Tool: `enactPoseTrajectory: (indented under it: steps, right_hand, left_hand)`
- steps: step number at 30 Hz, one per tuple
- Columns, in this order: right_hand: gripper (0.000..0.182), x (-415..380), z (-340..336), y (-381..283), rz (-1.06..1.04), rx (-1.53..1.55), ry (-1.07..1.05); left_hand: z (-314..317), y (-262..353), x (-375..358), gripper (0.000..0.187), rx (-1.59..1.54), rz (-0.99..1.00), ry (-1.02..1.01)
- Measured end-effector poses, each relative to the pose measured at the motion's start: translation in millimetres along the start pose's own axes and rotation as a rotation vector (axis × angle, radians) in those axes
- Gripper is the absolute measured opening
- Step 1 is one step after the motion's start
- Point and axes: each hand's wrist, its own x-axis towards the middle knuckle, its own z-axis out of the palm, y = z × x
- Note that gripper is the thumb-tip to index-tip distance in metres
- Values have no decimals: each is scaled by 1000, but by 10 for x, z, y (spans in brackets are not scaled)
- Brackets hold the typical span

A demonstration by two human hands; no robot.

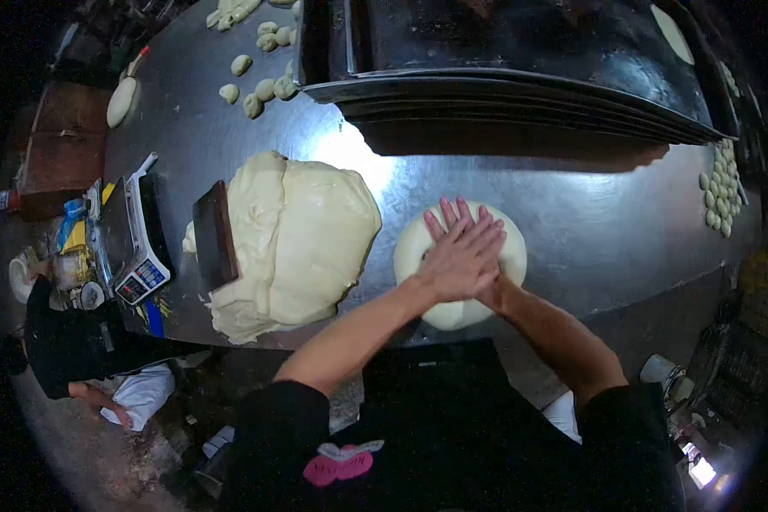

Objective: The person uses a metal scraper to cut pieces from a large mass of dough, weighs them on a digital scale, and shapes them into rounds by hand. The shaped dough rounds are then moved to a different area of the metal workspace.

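Note:
A round, smooth ball of pale dough (452, 316) sits near the front edge of the metal table. Across its top lies my left hand (459, 263), palm down with its fingers stretched out, over the back of my right hand (491, 293). My right hand presses flat on the dough; its spread fingertips show beyond the left one, while most of its back is covered. To the left rests a large, folded slab of dough (316, 230), and a dark scraper with a brown handle (217, 235) stands against its left side.
Stacked black trays (520, 81) cover the table's far side. Small dough balls (264, 89) lie at the back left, and several more (722, 192) at the far right. A digital scale (141, 247) stands left of the slab. Another person (77, 341) is at the left.

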Motion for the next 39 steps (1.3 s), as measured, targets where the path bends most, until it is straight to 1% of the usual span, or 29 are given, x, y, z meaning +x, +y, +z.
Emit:
enactPoseTrajectory:
  steps: [1, 2, 6, 7, 9, 11, 12, 13, 14, 15, 16, 17, 18, 19, 20, 22, 23, 24, 25, 27, 29, 31, 33, 34, 35, 36, 37, 38, 39]
  right_hand:
    - [65, -51, -74, -5, -9, 2, 9]
    - [65, -145, -138, -25, -18, 2, 18]
    - [66, -538, -65, -230, -7, -20, 19]
    - [66, -552, 2, -222, 7, -9, 12]
    - [67, -460, 82, -120, 9, -2, 0]
    - [66, -334, -58, -55, -9, -28, -79]
    - [57, -290, -321, -37, -93, 11, -28]
    - [57, -248, -524, 106, -104, -3, -11]
    - [57, -325, -683, 313, 104, 573, -163]
    - [55, -384, -759, 498, 258, 843, -159]
    - [52, -445, -836, 682, 418, 1112, -114]
    - [49, -528, -867, 832, 517, 1075, 87]
    - [49, -635, -637, 1065, 652, 1167, -111]
    - [50, -644, -425, 1062, 670, 1190, -206]
    - [51, -620, -287, 860, 634, 1249, -218]
    - [53, -466, -262, 500, 617, 1435, -245]
    - [54, -436, -400, 355, 647, 1504, -288]
    - [51, -495, -484, 278, 729, 1553, -402]
    - [51, -526, -751, 28, 761, 1576, -334]
    - [55, -687, -730, -35, 553, 1576, -352]
    - [59, -663, -773, -290, 499, 1555, -339]
    - [60, -311, -952, -701, 417, 1483, -338]
    - [60, 294, -1390, -1126, 205, 1388, -339]
    - [60, 645, -1608, -1329, 125, 1303, -361]
    - [56, 1093, -1803, -1496, -132, 1186, -254]
    - [50, 1583, -2246, -1779, -248, 998, -211]
    - [57, 2140, -2512, -2004, -389, 854, -86]
    - [64, 2787, -2733, -2230, -488, 715, 134]
    - [71, 3494, -2932, -2435, -541, 542, 440]
  left_hand:
    - [-33, -2, 25, 57, 7, 0, 8]
    - [-79, 42, -56, 62, -62, -34, -61]
    - [-161, 548, -501, 68, -71, -68, -51]
    - [-97, 556, -527, 68, -75, -84, -61]
    - [23, 444, -376, 66, 91, -136, -112]
    - [-34, 381, -333, 65, 34, -119, -65]
    - [-235, 347, -298, 65, -236, -210, -16]
    - [-442, 300, -301, 65, -505, -295, 33]
    - [-613, 301, -451, 63, -303, -351, 156]
    - [-636, 275, -602, 63, -297, -362, 163]
    - [-613, 239, -776, 64, -473, -671, 274]
    - [-536, 236, -952, 65, -650, -982, 393]
    - [-210, 150, -1063, 67, -864, -1110, 393]
    - [72, 81, -1056, 70, -1077, -1213, 409]
    - [28, 147, -918, 72, -879, -1168, 314]
    - [224, 80, -723, 71, -707, -1059, 378]
    - [-341, 276, -542, 65, -1190, -1030, 431]
    - [-559, 360, -576, 71, -1310, -998, 369]
    - [-709, 330, -637, 76, -1424, -946, 299]
    - [-620, 189, -911, 68, -1285, -776, 230]
    - [-1055, 257, -1155, 62, -1268, -666, 334]
    - [-1585, 202, -1408, 58, -1224, -688, 391]
    - [-2124, 13, -1650, 52, -1217, -716, 556]
    - [-2416, -132, -1753, 52, -1118, -699, 652]
    - [-2752, -284, -1826, 51, -1021, -680, 747]
    - [-3146, -415, -1839, 49, -1060, -612, 902]
    - [-3574, -566, -1805, 48, -1094, -535, 1055]
    - [-3989, -787, -1714, 42, -1079, -405, 1218]
    - [-4373, -1190, -1677, 42, -978, -250, 1255]
